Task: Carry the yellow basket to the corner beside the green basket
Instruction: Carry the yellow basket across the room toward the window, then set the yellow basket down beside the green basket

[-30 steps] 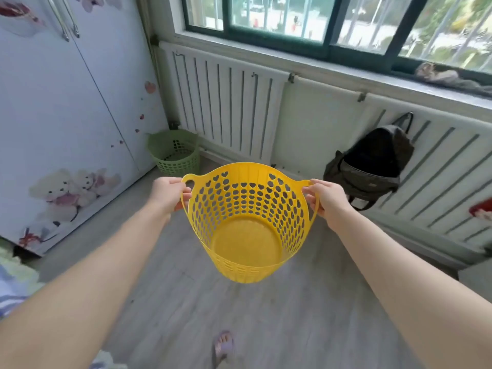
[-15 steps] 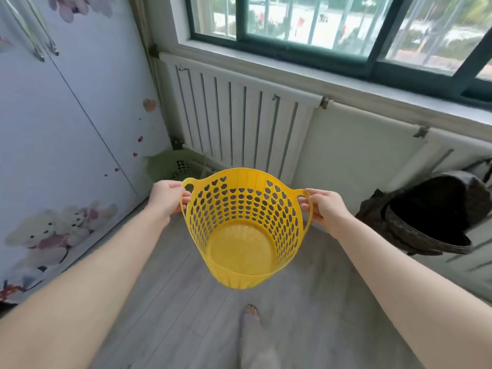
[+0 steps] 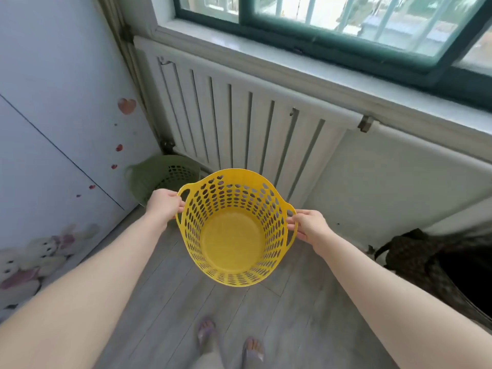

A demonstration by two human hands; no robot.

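Now nearing the corner, my left hand (image 3: pixel 164 206) and right hand (image 3: pixel 308 227) gripping the yellow basket (image 3: pixel 234 235) handles, green basket (image 3: pixel 159 174) closer, partly hiding behind it.

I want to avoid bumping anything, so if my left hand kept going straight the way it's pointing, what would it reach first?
Probably the green basket. Your left hand, gripping the yellow basket by its handle, points toward the corner where it sits, just beyond your knuckles in this view. Depth is hard to judge, but nothing else shows between.
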